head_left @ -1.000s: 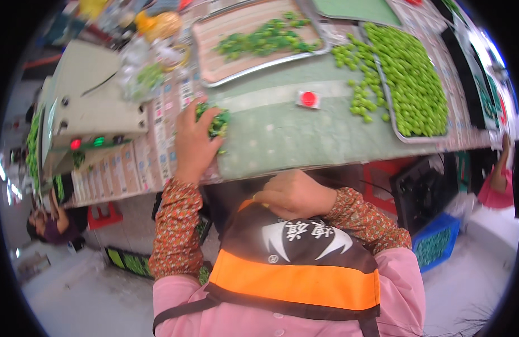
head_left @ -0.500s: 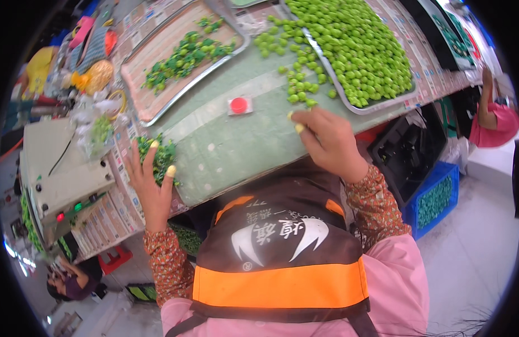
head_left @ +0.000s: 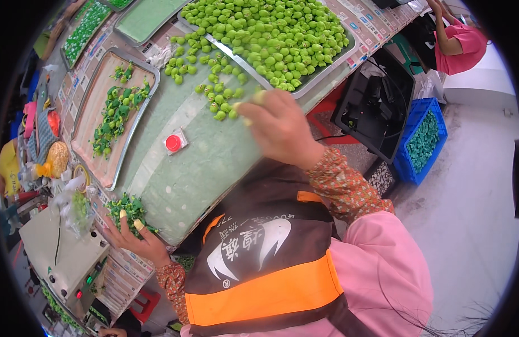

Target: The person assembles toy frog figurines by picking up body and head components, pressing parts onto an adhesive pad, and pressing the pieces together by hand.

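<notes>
My left hand (head_left: 137,240) rests at the table's near left edge with its fingers spread. Its yellow-covered fingertips lie at a small heap of green leafy sprigs (head_left: 126,208). Above the table my right hand (head_left: 286,128) reaches left, slightly blurred, its yellow-capped fingertips a little apart and no held thing visible between them. Just beyond those fingertips are loose light-green balls (head_left: 219,100) on the green work surface (head_left: 209,149). They lie beside a metal tray (head_left: 307,87) heaped with many more such balls.
A tray (head_left: 82,137) with leafy green clusters stands at left, near a red round piece in a clear square holder (head_left: 173,143). A control box (head_left: 60,241) sits at lower left. Past the right edge are a black crate (head_left: 377,106) and a blue basket (head_left: 419,140). Another person (head_left: 458,48) is at far right.
The view has turned, so the scene sits further left and the ball tray shows more fully. My right hand has come closer to the loose balls; my left stays by the leafy heap.
</notes>
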Tool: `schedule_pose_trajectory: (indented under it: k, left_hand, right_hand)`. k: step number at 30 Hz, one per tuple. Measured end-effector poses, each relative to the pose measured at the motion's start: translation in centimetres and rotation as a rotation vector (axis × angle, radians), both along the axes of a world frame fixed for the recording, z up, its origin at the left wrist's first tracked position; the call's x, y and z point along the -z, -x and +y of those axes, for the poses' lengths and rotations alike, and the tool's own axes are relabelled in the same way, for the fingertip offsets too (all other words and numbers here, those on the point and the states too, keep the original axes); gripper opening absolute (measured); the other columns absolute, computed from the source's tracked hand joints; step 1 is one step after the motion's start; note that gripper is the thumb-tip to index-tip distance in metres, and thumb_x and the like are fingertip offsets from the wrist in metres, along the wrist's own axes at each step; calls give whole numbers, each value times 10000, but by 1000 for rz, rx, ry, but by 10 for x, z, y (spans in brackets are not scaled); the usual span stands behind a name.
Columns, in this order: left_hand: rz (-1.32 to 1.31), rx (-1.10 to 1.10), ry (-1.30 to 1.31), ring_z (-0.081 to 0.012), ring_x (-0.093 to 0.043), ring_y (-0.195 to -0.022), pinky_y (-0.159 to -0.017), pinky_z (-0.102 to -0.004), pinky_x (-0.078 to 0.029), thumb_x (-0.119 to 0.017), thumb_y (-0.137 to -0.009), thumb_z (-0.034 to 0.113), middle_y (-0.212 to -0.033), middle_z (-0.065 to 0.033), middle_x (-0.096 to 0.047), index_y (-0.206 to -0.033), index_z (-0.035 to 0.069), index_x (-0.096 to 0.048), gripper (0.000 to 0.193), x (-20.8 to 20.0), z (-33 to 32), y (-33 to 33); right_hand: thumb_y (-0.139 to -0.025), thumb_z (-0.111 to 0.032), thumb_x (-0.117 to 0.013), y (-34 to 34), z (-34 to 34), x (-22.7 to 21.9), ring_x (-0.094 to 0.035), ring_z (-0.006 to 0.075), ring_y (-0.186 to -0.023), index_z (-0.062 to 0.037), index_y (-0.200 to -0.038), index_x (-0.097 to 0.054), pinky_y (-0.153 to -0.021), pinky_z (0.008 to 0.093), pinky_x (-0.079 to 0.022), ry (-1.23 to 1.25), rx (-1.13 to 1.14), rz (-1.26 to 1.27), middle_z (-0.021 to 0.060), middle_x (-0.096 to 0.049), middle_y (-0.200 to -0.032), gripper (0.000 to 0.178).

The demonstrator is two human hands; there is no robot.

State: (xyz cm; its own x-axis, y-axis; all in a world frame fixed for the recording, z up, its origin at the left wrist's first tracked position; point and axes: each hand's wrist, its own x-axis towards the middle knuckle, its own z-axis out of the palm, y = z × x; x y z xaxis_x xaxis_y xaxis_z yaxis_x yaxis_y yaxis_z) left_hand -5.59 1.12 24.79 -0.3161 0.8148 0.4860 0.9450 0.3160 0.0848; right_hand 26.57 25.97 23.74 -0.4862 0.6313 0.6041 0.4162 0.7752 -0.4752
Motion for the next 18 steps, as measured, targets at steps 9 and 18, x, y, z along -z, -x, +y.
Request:
schedule_pose_trajectory:
  k: [9,18]
  left_hand:
    - [25,107,-198,-418,-405,-1397,-1167,-586,-291,-395,-1096,321,-1477,-203,-472,-1295,63,-556,364,2,1,0]
    - [61,131,-154,-399,-439,-1371,-1151,-561,-316,-384,-1102,344,-1437,-174,-515,-1281,65,-564,377,3,-1,2]
  right_hand:
    - [-904,-2,-668,-169,22,68,-548,54,-736,-24,-1086,-672,-679,220,-471,317,643,132,-9,-647,-887,183]
    - [-861,-71,-700,-284,87,98,-669,131,-782,-28,-1022,-720,-743,284,-534,283,1007,172,57,-726,-887,167]
